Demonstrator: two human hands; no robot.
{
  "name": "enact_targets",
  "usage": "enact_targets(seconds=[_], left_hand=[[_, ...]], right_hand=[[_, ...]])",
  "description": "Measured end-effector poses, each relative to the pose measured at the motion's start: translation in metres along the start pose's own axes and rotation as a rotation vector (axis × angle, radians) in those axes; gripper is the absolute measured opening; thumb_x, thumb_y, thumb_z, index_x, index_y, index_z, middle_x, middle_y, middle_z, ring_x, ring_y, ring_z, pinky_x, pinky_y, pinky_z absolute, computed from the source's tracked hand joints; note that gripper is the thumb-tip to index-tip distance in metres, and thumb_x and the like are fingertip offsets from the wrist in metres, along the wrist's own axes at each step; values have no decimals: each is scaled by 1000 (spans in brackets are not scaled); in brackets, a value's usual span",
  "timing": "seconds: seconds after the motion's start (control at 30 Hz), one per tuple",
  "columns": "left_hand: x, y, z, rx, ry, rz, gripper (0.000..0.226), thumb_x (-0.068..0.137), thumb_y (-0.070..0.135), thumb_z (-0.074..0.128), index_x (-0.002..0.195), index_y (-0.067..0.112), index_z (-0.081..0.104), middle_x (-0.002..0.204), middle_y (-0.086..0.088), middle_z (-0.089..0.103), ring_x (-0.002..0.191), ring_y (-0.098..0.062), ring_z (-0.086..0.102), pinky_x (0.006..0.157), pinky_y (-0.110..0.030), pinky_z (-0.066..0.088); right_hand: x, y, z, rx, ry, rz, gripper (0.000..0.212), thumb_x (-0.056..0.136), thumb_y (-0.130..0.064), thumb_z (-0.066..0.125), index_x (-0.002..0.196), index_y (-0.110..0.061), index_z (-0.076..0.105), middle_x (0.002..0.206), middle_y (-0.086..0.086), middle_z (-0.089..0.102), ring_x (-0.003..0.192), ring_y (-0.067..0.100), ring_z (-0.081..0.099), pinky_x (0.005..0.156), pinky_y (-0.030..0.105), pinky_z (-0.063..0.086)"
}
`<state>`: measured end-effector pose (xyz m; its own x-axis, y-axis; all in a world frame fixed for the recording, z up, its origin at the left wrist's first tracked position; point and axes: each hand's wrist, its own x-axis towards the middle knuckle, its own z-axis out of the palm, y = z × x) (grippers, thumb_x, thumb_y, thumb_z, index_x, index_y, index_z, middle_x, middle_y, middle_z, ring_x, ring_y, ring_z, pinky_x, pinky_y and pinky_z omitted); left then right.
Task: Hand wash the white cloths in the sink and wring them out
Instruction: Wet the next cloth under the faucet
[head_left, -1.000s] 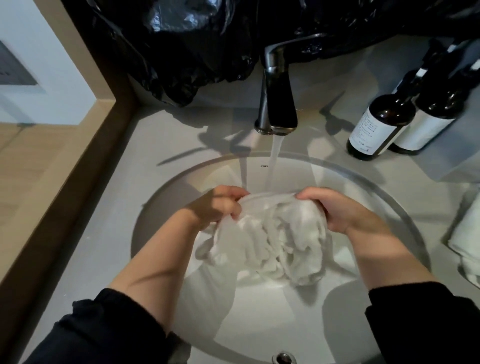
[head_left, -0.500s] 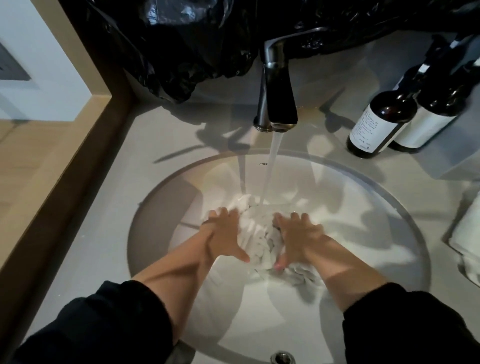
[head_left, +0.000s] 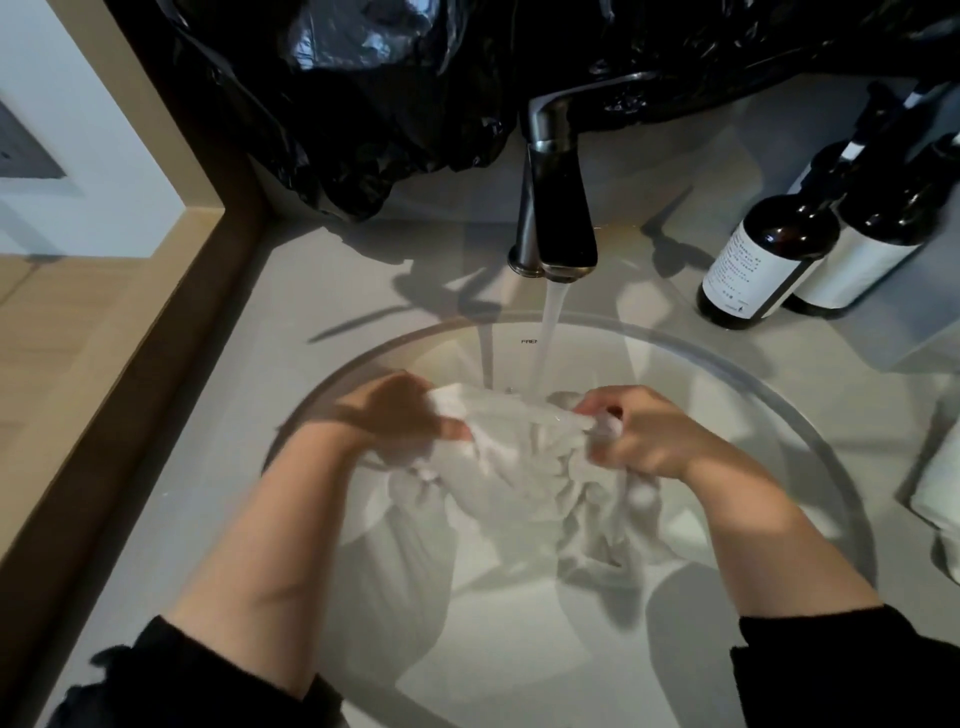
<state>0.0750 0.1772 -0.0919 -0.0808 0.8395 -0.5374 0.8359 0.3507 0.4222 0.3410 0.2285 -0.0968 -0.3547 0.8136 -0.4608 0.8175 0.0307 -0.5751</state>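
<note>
Black long sleeves pushed up, leaving both forearms bare.

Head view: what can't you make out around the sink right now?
- Sink drain: head view, hidden by the white cloth and the bottom edge.
- Bottle label print: too small.
- Pale folded item: cut off at right.
- Left hand and right hand fingertips: buried in cloth, motion-blurred.

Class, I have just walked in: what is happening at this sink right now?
A person is washing a white cloth in the round sink. The left hand and right hand each grip an end, holding it stretched under water running from the dark tap. Two brown bottles stand on the counter to the right.
</note>
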Motion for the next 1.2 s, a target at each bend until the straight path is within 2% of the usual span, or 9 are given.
enact_targets(seconds=[0.1, 0.27, 0.4, 0.53, 0.7, 0.83, 1.0, 1.1, 1.2], left_hand=[[7, 1, 19, 70, 175, 135, 70, 81, 44, 71, 140, 18, 45, 137, -6, 54, 124, -22, 52, 107, -33, 38], [10, 14, 46, 316, 49, 259, 85, 80, 60, 64, 148, 24, 28, 145, -6, 39, 132, -27, 36, 110, -38, 32], [5, 20, 88, 483, 53, 245, 99, 61, 65, 73, 143, 32, 27, 138, 1, 33, 127, -27, 30, 100, -43, 35], [12, 24, 96, 536, 159, 272, 78, 69, 43, 69, 137, 37, 31, 125, 3, 37, 119, -24, 38, 89, -33, 41], [18, 15, 54, -185, -195, 138, 75, 73, 16, 77, 140, 26, 46, 129, 1, 57, 107, -15, 57, 90, -22, 45], [14, 8, 33, 123, 227, 192, 62, 84, 26, 63, 142, 20, 42, 135, -6, 52, 122, -24, 51, 103, -37, 42], [2, 8, 36, 283, -58, 57, 72, 88, 47, 59, 147, 21, 27, 141, -8, 39, 126, -29, 45, 102, -34, 39], [4, 12, 53, 246, -41, 120, 81, 83, 44, 67, 146, 16, 24, 139, -9, 39, 123, -28, 46, 89, -27, 37], [11, 11, 76, 311, -81, 93, 100, 81, 50, 67, 150, 11, 6, 144, -13, 25, 122, -31, 47, 90, -34, 42]], right_hand=[[2, 7, 2, -317, 161, 82, 39, 85, -21, 64, 123, -29, 57, 129, 3, 46, 123, 25, 43, 101, 36, 41], [4, 8, 39, -512, -27, 246, 89, 72, -58, 72, 141, -21, 28, 134, 8, 38, 125, 29, 37, 99, 41, 40], [13, 15, 68, -677, 182, 144, 62, 80, -47, 67, 126, -16, 39, 122, 7, 50, 112, 26, 49, 88, 33, 42], [16, 13, 62, -430, 189, 77, 36, 87, -19, 51, 123, -17, 54, 120, 5, 62, 113, 28, 56, 93, 31, 43], [12, 19, 17, -219, -18, 90, 24, 80, -12, 61, 102, -14, 71, 104, 3, 66, 104, 25, 61, 79, 28, 48], [6, 19, 5, -153, 2, 84, 45, 83, -11, 63, 124, -28, 60, 128, -5, 52, 117, 17, 52, 86, 22, 42], [5, -2, 23, 431, 156, -104, 45, 92, -16, 61, 135, -26, 51, 129, -4, 47, 115, 11, 50, 92, 25, 42], [11, 4, 65, -161, 87, 21, 52, 99, -43, 39, 148, -26, 31, 146, 12, 32, 133, 35, 36, 105, 47, 36], [7, 3, 104, -516, 6, 42, 61, 98, -54, 24, 152, -33, 7, 151, 7, 19, 132, 31, 30, 99, 47, 39]])
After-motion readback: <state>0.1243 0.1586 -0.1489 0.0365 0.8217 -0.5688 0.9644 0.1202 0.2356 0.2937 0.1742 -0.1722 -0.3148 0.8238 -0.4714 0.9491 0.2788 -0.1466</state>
